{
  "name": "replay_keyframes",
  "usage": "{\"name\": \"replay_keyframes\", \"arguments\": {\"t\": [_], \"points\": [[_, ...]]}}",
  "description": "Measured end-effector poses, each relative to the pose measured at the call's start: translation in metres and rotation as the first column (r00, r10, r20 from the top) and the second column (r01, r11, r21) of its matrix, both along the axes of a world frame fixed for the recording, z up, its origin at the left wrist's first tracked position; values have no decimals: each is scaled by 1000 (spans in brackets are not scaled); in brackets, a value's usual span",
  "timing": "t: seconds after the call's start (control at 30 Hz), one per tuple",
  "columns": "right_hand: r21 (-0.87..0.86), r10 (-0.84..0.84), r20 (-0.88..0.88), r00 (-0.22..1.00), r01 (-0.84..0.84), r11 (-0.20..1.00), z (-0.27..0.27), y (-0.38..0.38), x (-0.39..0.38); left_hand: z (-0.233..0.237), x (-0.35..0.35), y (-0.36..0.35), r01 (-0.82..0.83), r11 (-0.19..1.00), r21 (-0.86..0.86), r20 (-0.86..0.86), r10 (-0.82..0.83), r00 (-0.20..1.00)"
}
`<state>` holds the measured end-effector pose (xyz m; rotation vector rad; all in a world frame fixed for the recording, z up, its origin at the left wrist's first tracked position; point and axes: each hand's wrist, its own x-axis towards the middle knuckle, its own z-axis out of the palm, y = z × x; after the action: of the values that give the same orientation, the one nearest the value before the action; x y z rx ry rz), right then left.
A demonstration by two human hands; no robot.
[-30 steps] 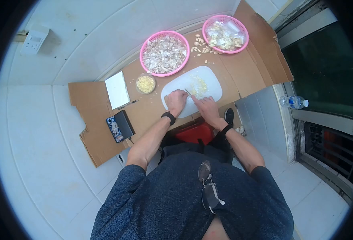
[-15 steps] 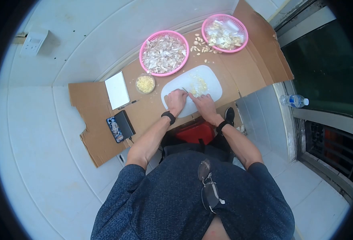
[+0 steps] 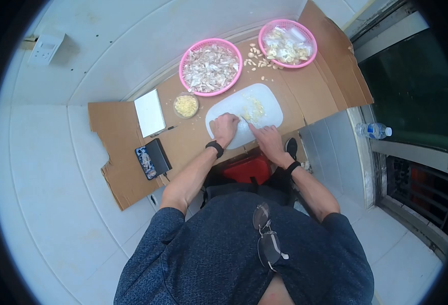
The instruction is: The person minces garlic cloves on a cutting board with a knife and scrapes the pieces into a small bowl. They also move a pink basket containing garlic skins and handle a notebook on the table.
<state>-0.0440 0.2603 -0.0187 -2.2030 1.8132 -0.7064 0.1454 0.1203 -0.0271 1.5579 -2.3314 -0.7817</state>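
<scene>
Left hand: the left hand [image 3: 225, 128] is curled into a fist at the near left part of the white plastic cutting board [image 3: 267, 99]; its grip is closed on a small knife [image 3: 242, 119], of which only a thin blade tip is seen.
Right hand: the right hand [image 3: 268, 140] is laid flat on the near edge of the board, fingers apart and stretched, with nothing held; one fingertip is pointed toward the blade.
Chopped garlic: a pale yellow pile of chopped garlic [image 3: 255, 108] is spread in the middle of the board, just beyond both hands.
Carrier: everything is laid on a brown cardboard sheet [image 3: 112, 127]; the board is placed at the middle of its near edge.
Far edge: a round pink plastic basket of garlic skins [image 3: 210, 67] is set just behind the board.
Far right corner: a second pink plastic basket of peeled cloves [image 3: 287, 43] is set there, with loose garlic cloves [image 3: 257, 58] scattered between the two baskets.
Beside the board: a small clear bowl of minced garlic [image 3: 186, 105] is placed to its left, near the first basket.
Left part: a white spiral notebook [image 3: 150, 113] is laid there, with a pen [image 3: 163, 131] at its near end.
Near left corner: a phone [image 3: 144, 163] and a black box [image 3: 158, 156] are placed side by side, touching.
Wrists: a black band is worn on each.
</scene>
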Motion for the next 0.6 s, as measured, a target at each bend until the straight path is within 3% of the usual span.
{"name": "replay_keyframes", "arguments": {"t": [0.6], "points": [[1, -17, -29, 999, 17, 1000, -21, -26, 21, 9, -2, -2, 9, 999, -30, 46, -8, 999]]}}
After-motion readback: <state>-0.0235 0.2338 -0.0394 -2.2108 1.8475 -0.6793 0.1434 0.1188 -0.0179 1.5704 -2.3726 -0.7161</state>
